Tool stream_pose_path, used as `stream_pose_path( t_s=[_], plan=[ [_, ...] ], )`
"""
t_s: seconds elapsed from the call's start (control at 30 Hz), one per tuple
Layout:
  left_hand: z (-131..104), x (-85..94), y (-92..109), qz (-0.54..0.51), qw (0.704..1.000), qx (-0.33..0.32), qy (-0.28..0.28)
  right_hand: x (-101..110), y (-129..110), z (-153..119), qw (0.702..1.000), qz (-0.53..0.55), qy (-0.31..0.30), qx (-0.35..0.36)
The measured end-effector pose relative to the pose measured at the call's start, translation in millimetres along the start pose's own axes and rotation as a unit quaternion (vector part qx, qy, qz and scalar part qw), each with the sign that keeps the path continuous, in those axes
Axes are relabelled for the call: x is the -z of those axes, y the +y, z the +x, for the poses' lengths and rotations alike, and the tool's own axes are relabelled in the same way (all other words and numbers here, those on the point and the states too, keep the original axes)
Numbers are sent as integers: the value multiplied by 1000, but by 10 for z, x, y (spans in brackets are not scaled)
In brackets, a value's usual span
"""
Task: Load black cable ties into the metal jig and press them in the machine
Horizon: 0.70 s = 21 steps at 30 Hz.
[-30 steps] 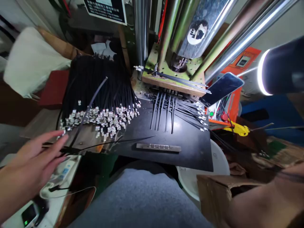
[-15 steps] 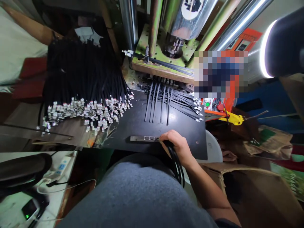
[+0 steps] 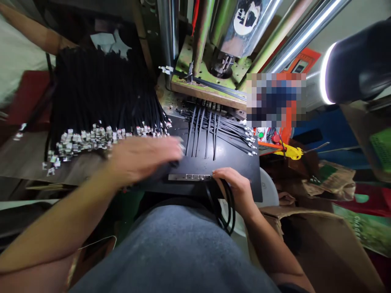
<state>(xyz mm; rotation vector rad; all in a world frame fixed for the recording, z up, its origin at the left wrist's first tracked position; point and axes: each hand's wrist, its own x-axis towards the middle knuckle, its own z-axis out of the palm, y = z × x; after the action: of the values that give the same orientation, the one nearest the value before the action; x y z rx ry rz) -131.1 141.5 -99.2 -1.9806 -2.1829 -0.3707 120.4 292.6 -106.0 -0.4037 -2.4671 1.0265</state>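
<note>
A narrow slotted metal strip [image 3: 177,177] lies along the front of the black work plate [image 3: 244,179]. At its right end, my right hand [image 3: 236,183] is closed with thumb and fingertips on it. Several black cables [image 3: 229,221] loop down beneath that hand, and small connectors seem to sit in the strip's slots. My left hand [image 3: 143,156] is smeared by motion, above the plate's left side. A silvery connector shows blurred at its fingertips, with a dark cable under the hand.
A large bundle of black cables [image 3: 100,89] with silvery connectors lies at left. More cables [image 3: 215,136] fan out on the plate below the green press base [image 3: 183,79]. A lamp [image 3: 351,61] reaches in from the right; a cardboard box [image 3: 330,252] stands lower right.
My left hand has come into view from the left, over the cable bundle's front edge towards the strip. My right hand stays at the strip's right end. The view has shifted slightly.
</note>
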Motion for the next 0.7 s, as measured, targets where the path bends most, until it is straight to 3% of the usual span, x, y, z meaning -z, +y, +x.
stream_pose_path(
  t_s=[0.07, 0.13, 0.17, 0.3, 0.43, 0.57, 0.7],
  plan=[
    [92, -129, 149, -159, 976, -146, 31, -14, 53, -39, 999, 11, 36, -3],
    [111, -231, 289, -294, 930, -211, 62, -61, 79, -67, 999, -2, 30, 23],
    [96, -266, 346, -329, 920, -200, 70, -88, 80, -75, 999, -17, 21, 40],
    [-10, -315, 473, -332, 932, -126, 77, -151, 39, -76, 990, -95, -21, 98],
    [-31, -288, 519, -290, 943, -117, 112, -86, 29, -80, 993, -86, -41, 68],
    [5, -225, 555, -244, 951, -161, 102, 33, 96, -146, 1000, -14, 23, -4],
    [38, -183, 568, -215, 953, -194, 90, 40, 179, -206, 998, 20, 57, 8]
  ],
)
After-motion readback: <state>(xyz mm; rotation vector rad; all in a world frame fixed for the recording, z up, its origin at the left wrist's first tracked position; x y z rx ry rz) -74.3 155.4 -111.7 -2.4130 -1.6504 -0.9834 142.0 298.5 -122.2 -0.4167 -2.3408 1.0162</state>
